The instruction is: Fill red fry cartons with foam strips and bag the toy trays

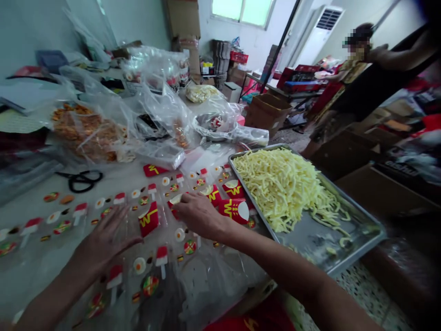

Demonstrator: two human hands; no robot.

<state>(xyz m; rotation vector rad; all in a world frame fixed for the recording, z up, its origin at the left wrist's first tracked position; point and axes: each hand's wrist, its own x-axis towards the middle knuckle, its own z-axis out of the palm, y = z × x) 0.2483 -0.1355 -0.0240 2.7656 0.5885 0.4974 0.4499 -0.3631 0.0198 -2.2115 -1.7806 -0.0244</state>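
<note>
The right hand (201,216) curls over a red carton (170,205) with a pale rounded patch, in from the right edge of the counter (31,189); whether it grips, I cannot tell. The left hand (105,239) splays wide, empty.

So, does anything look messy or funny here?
A little. Most yellow strips sit in a heap, but a few lie loose on the bare part of the metal tray. The red packets look askew too, lying at different angles. I can't see anything clearly damaged.
</note>
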